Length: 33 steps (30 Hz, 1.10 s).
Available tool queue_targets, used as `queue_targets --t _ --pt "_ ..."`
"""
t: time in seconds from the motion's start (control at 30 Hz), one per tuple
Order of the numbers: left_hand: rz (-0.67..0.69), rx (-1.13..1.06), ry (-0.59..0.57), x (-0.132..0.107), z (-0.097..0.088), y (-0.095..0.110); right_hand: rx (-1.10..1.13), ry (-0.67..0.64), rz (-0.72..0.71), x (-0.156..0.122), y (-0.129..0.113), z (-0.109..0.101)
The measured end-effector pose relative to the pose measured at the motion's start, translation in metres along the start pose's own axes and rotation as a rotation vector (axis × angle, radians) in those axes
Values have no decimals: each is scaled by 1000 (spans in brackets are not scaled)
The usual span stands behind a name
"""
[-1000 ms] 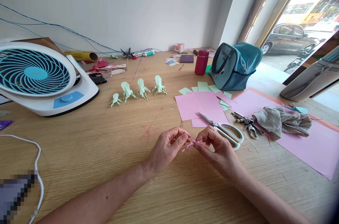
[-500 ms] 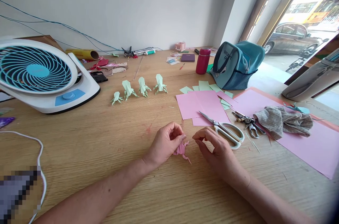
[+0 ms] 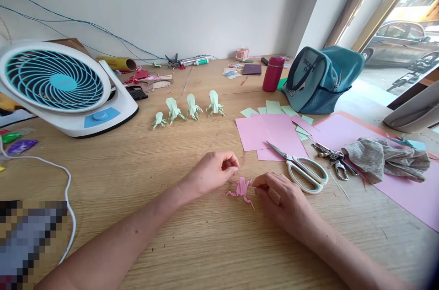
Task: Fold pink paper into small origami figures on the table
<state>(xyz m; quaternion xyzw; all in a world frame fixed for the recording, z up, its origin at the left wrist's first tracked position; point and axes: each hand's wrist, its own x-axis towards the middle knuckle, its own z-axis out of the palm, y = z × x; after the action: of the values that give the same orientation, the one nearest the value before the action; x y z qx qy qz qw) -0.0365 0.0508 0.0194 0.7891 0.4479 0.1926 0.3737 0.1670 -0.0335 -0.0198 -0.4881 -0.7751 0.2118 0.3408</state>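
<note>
A small pink origami frog point(image 3: 242, 187) lies on the wooden table between my hands, its bent legs spread out. My left hand point(image 3: 216, 169) hovers just above and left of it, thumb and fingers curled together, with nothing visible between them. From the right side, my right hand point(image 3: 283, 198) pinches at the tip of the frog's upper right leg. White-handled scissors point(image 3: 305, 172) lie just beyond my right hand, blades partly over pink paper sheets point(image 3: 267, 132).
Several green origami figures point(image 3: 192, 107) stand in a row farther back. A fan point(image 3: 65, 84) is at left, with a white cable point(image 3: 65, 173). Toward the right are a red flask point(image 3: 273, 73), a teal bag point(image 3: 318, 79), keys point(image 3: 334, 157) and a grey cloth point(image 3: 384, 157).
My left hand has let go of the pink frog and drawn back a little. The right fingers have come to its leg. The view has turned slightly left.
</note>
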Motion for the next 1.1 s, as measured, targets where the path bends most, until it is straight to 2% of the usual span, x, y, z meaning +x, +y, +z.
queue_targets --t 0.1,0.27,0.43,0.6,0.67,0.8,0.87,0.93,1.03,1.1 --pt "42 64 -95 -5 -2 5 -9 6 9 0 1 -1" --pt "232 170 -233 -13 2 11 -21 28 32 2 3 -4" --pt "222 162 -205 -12 14 5 -7 14 31 1 1 -4" --pt "-8 -141 -250 -7 17 2 14 40 53 2 2 -5" --pt "-51 -206 -200 -5 15 2 31 94 72 4 3 -7" --pt "11 -245 -50 -1 11 2 70 225 166 6 4 -11" --pt "35 -283 -40 -1 10 3 157 180 260 6 4 -12" --pt "39 -303 -36 -2 9 5 282 72 335 6 4 -13" --pt "48 -343 -34 -4 8 8 449 -64 375 5 3 -12" --pt "52 -376 -47 -5 8 10 529 -102 385 5 3 -11"
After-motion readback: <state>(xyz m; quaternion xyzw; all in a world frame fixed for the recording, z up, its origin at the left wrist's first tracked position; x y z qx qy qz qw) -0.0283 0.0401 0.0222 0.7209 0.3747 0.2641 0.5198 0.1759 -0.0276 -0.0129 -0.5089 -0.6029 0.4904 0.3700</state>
